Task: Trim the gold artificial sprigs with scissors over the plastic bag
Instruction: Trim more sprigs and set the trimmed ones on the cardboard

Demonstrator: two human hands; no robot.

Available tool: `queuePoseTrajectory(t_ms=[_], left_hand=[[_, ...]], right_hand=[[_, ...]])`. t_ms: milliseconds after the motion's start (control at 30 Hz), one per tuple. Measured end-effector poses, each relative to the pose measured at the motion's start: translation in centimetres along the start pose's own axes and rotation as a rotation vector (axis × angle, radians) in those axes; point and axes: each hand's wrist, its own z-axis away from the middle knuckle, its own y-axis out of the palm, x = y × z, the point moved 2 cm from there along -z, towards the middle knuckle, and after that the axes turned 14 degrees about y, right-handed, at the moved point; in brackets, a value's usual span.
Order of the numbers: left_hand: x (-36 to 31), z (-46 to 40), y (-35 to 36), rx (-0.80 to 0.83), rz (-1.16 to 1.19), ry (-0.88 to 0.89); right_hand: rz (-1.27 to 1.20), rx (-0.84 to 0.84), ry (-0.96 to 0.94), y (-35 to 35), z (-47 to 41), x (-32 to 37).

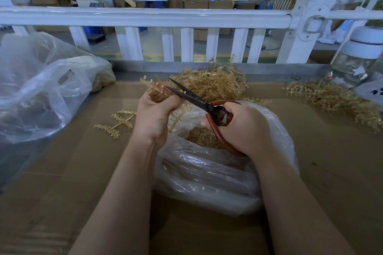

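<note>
Head view: plastic bag [207, 172] lay nearest, open on the cardboard [62, 182], gold offcuts inside. Left hand [154, 114] pinched a gold sprig [154, 89] above the bag's far edge. Right hand [242, 126] gripped the scissors [194, 99], blades parted. Sprig judged light, springy, brittle; hold near the stem.

Left hand [154, 114] and right hand [242, 128] both curled, forearms converging forward

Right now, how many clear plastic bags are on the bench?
2: one large clear plastic bag at far left, one open clear plastic bag of gold trimmings under the hands. Others may sit out of frame.
</note>
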Motion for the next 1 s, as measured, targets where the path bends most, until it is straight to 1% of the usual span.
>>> queuePoseTrajectory(t_ms=[233, 367, 500, 633, 733, 1000], left_hand=[[-0.21, -0.18, -0.31, 0.036, -0.054, 0.046], [-0.22, -0.13, -0.37, 0.051, -0.048, 0.04], [-0.39, -0.12, -0.22, 0.053, 0.005, 0.015], [-0.39, -0.18, -0.31, 0.055, -0.024, 0.02], [-0.38, -0.21, -0.43, 0.055, -0.032, 0.02], [-0.32, -0.1, -0.41, 0.039, -0.02, -0.002]], right_hand=[[-0.028, 0.012, 0.007, 0.26, -0.15, -0.13], [-0.066, 0.005, 0.0, 0.21, -0.06, -0.09], [-0.078, 0.038, 0.008, 0.35, -0.16, -0.18], [-0.095, 0.055, 0.013, 0.25, -0.09, -0.09], [-0.154, 0.076, 0.018, 0.36, -0.04, -0.13], [-0.181, 0.069, 0.012, 0.28, -0.03, -0.16]])
